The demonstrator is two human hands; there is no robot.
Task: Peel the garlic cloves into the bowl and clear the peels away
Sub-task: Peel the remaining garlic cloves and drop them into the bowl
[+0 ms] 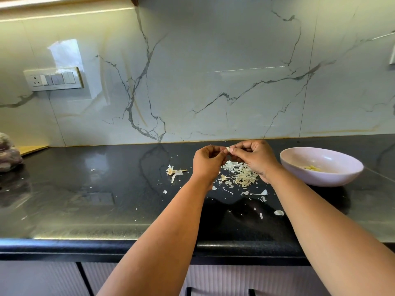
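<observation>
My left hand point(207, 162) and my right hand point(255, 158) meet above the black counter, both pinching one small garlic clove point(228, 149) between their fingertips. Under the hands lies a heap of pale garlic peels point(239, 175), with loose flakes scattered toward the front. A pale pink bowl point(303, 155) stands to the right of my right hand, with a few peeled cloves point(312, 168) inside. A garlic stem with root and skin point(174, 172) lies left of my left hand.
The black counter point(85, 189) runs to a marble wall behind. A bag point(8, 152) and a wooden board point(34, 149) sit at the far left. A switch panel point(53, 79) is mounted on the wall. Cabinet fronts run below the counter's front edge.
</observation>
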